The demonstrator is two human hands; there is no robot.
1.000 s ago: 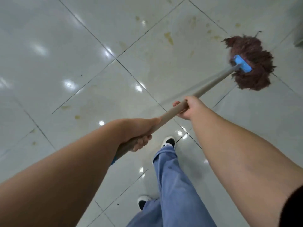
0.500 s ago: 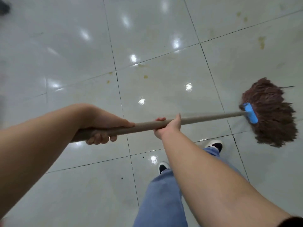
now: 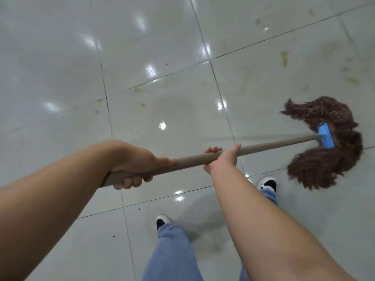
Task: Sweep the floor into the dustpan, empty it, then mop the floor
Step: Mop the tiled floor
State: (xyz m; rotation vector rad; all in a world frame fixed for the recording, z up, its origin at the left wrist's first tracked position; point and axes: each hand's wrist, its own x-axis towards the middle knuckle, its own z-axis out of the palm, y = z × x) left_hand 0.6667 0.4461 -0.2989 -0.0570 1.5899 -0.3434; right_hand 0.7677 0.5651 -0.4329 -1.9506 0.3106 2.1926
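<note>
Mop handle (image 3: 263, 146) runs through both fists: left hand (image 3: 135, 162) curls round its near end, right hand (image 3: 222, 158) grips farther along; brown mop head (image 3: 324, 165) rests on the floor (image 3: 60, 78) beyond the right hand.

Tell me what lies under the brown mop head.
The mop head spreads over the glossy tiled floor, across a grout line. Yellowish stains show beyond it; whatever lies beneath the strands is covered.

Indoor room, kind unclear: my feet on glossy pale-grey square floor tiles (image 3: 60, 57), yellowish stains (image 3: 284, 57) at 1 o'clock.
</note>
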